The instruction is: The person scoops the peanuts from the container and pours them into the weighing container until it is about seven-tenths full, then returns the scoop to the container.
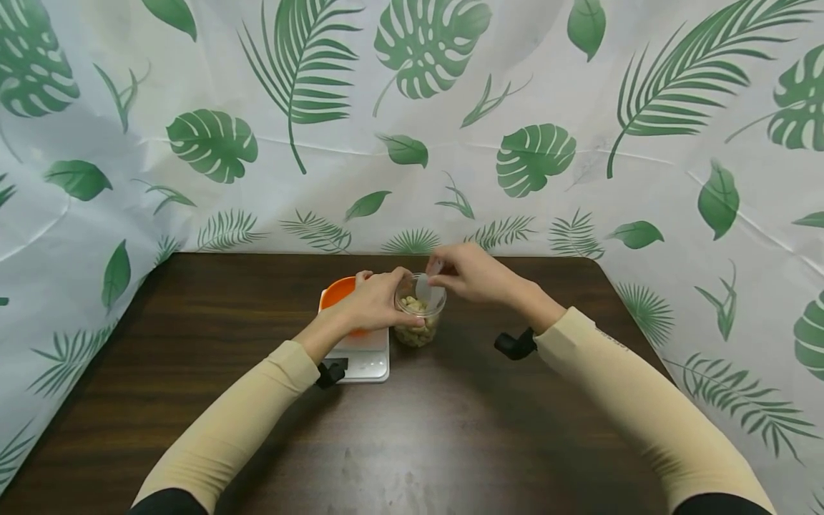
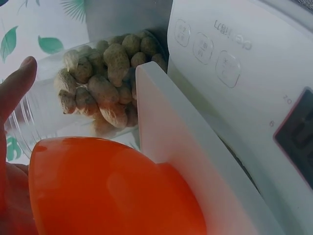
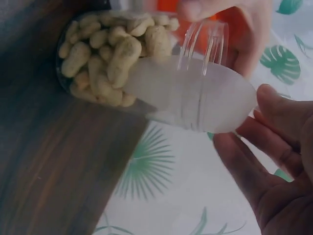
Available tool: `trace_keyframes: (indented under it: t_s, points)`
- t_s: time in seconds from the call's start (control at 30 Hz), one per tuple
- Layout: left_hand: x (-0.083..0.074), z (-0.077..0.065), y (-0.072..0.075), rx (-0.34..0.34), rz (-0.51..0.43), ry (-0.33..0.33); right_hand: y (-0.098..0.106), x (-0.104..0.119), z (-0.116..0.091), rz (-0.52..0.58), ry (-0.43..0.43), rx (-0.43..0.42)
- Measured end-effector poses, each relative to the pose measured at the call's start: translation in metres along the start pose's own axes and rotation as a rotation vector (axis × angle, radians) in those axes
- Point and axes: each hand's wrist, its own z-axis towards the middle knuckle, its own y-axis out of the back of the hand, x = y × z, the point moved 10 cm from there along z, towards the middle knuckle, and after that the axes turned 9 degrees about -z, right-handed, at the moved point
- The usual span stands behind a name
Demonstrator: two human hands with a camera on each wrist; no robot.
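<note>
A clear ribbed-neck jar [image 1: 440, 308] stands on the table, partly filled with unshelled peanuts [image 3: 122, 61]. My left hand [image 1: 373, 302] grips it near the top, thumb on the near side and fingers round the far side. Between thumb and fingertips, my right hand [image 1: 475, 273] pinches a translucent white scoop-like piece with a rounded end [image 3: 220, 98]. Its other end reaches down through the jar's mouth to the peanuts. Left of the jar, an orange bowl [image 1: 337, 290] rests on a white kitchen scale [image 1: 370, 368], partly hidden under my left hand.
The dark wooden table [image 1: 438, 436] ends just behind the jar, where a leaf-printed sheet [image 1: 450, 207] hangs. In the left wrist view, the scale's buttons [image 2: 203, 48] and dark display [image 2: 301, 137] show. A black wrist camera [image 1: 515, 345] sticks out below the right wrist.
</note>
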Motion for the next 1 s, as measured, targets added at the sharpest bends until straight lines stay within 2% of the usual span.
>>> trace_keyframes:
  t_s: [0.13, 0.3, 0.43, 0.63, 0.83, 1.0]
  points:
    - [-0.001, 0.000, 0.001, -0.001, -0.003, -0.006, -0.001, -0.003, -0.003, 0.024, -0.011, -0.023]
    - [-0.001, -0.002, 0.002, -0.007, 0.003, -0.011, -0.010, 0.005, 0.002, -0.031, 0.057, -0.011]
    - [-0.001, -0.002, 0.002, -0.014, 0.012, -0.008, -0.012, 0.010, 0.002, -0.037, 0.074, -0.031]
    - [-0.003, -0.002, 0.001, -0.017, 0.048, -0.003, -0.005, 0.006, -0.004, 0.006, 0.031, -0.109]
    - [-0.003, -0.001, 0.003, -0.022, 0.047, -0.013, -0.010, 0.007, 0.000, 0.012, 0.036, -0.129]
    - [-0.002, -0.001, 0.001, -0.019, 0.049, -0.012, -0.009, -0.007, -0.011, 0.071, -0.039, -0.201]
